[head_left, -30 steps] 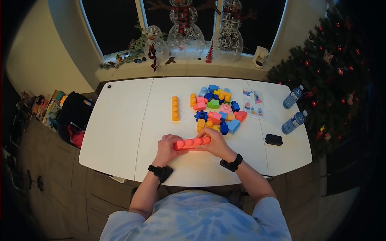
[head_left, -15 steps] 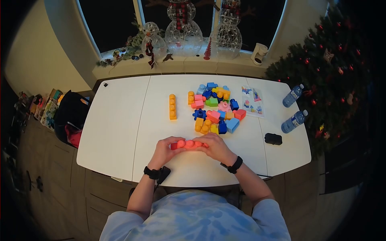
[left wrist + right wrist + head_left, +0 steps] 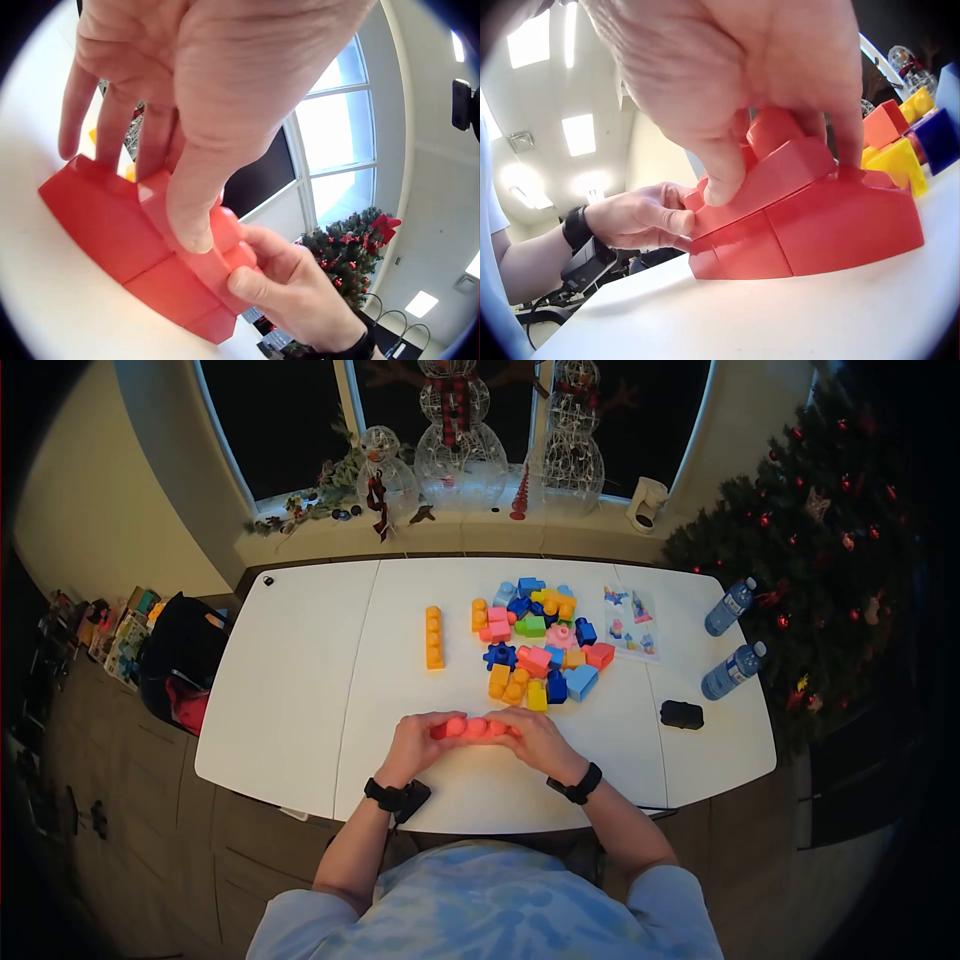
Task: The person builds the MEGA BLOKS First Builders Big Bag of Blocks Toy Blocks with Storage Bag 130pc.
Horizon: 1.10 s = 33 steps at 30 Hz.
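Near the front of the table, a long red toy block point(image 3: 478, 728) with round studs is between both hands. My left hand point(image 3: 415, 747) holds its left end, thumb point(image 3: 191, 225) along the side facing me. The right hand point(image 3: 545, 742) grips the other end, its thumb point(image 3: 724, 176) on the near side and fingers over the far side. Under the long block lies a row of red blocks point(image 3: 847, 225) with sloped ends, low over the white table. Seams between these lower blocks show in both wrist views. Part of the studs is hidden by the fingers.
Beyond the hands lies a pile of colored blocks point(image 3: 535, 650). A long yellow block point(image 3: 433, 638) stands apart to its left. At right are a picture sheet point(image 3: 630, 622), two water bottles point(image 3: 733, 670) and a black case point(image 3: 682, 715).
The long red block has gone from raised and tilted at its right end to level on the red blocks. Both hands have closed in around it, and fewer studs show.
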Each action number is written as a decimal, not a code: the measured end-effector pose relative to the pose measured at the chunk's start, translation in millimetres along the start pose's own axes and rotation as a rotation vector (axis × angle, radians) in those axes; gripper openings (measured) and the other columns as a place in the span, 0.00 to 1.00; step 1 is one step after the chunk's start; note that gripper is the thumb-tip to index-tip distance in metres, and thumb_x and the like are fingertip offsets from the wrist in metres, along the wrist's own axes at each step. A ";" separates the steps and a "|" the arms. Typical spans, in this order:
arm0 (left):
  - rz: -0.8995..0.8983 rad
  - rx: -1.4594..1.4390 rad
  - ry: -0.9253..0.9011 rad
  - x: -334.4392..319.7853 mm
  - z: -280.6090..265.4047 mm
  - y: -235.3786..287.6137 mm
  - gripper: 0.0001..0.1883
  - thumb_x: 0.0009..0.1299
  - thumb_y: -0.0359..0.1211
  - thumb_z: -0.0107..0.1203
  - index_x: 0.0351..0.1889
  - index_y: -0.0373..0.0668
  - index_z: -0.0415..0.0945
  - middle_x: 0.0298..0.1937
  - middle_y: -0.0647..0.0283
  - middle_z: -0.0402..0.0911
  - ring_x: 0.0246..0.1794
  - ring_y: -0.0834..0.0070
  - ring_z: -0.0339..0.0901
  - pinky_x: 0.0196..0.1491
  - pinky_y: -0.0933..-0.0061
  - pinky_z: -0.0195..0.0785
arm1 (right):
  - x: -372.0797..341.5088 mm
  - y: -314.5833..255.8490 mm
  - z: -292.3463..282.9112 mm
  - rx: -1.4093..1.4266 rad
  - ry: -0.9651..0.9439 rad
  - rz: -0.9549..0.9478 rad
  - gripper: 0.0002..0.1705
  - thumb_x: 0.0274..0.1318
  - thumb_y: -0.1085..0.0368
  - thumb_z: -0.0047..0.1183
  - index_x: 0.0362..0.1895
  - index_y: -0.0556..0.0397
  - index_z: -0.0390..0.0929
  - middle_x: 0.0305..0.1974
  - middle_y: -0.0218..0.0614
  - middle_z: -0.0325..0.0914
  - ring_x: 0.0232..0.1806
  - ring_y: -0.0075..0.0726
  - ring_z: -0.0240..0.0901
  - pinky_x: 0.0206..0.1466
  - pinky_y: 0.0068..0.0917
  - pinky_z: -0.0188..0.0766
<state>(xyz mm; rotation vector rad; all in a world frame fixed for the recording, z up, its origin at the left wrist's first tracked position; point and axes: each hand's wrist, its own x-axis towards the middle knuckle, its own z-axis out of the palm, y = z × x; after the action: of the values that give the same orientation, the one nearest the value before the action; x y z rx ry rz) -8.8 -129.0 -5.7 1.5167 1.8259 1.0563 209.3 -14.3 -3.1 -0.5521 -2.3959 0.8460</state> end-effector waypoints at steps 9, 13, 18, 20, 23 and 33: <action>-0.210 0.182 0.327 109.5 -43.1 -19.9 0.33 0.59 0.52 0.74 0.52 0.34 0.81 0.43 0.53 0.88 0.44 0.64 0.87 0.47 0.65 0.80 | -15.7 -12.5 -16.3 -0.114 0.013 0.128 0.26 0.54 0.65 0.67 0.58 0.49 0.76 0.50 0.43 0.81 0.54 0.52 0.77 0.55 0.42 0.76; -0.243 0.528 0.309 140.3 -18.1 -30.5 0.36 0.54 0.52 0.74 0.53 0.35 0.80 0.43 0.52 0.88 0.43 0.58 0.87 0.48 0.61 0.80 | -19.0 -7.6 -19.0 -0.159 -0.011 0.181 0.23 0.52 0.64 0.68 0.53 0.49 0.77 0.47 0.40 0.82 0.50 0.51 0.79 0.52 0.42 0.77; -0.318 0.611 0.246 135.8 -23.8 -53.8 0.26 0.53 0.44 0.72 0.47 0.40 0.86 0.39 0.56 0.89 0.39 0.59 0.87 0.46 0.63 0.81 | -29.2 -11.2 -21.8 -0.135 -0.059 0.239 0.22 0.52 0.64 0.68 0.51 0.48 0.78 0.46 0.39 0.82 0.47 0.50 0.80 0.50 0.42 0.77; -0.329 0.494 0.289 108.7 -45.4 -36.0 0.20 0.53 0.39 0.71 0.43 0.42 0.88 0.36 0.56 0.89 0.37 0.61 0.87 0.45 0.64 0.81 | -32.7 -11.8 -23.6 -0.133 -0.041 0.209 0.21 0.51 0.64 0.69 0.50 0.48 0.79 0.45 0.39 0.82 0.46 0.49 0.80 0.50 0.41 0.77; -0.267 0.272 0.214 63.7 -61.2 -16.9 0.20 0.52 0.36 0.73 0.44 0.43 0.89 0.35 0.57 0.90 0.35 0.65 0.88 0.44 0.67 0.81 | -36.2 -14.0 -25.3 -0.085 -0.037 0.240 0.20 0.51 0.64 0.69 0.49 0.48 0.80 0.53 0.37 0.81 0.47 0.48 0.81 0.51 0.40 0.78; -0.122 -0.098 -0.255 35.0 -21.8 5.5 0.19 0.63 0.19 0.67 0.54 0.36 0.85 0.48 0.58 0.88 0.44 0.75 0.84 0.53 0.75 0.80 | -39.1 -9.1 -18.5 -0.062 -0.035 0.179 0.23 0.50 0.67 0.70 0.50 0.50 0.76 0.73 0.41 0.65 0.66 0.50 0.71 0.61 0.39 0.76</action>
<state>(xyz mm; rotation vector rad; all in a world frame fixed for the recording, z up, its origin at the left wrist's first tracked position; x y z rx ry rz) -31.1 -99.6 13.5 1.3938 1.6429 0.8408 248.9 -33.4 1.7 -0.7924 -2.4379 0.8652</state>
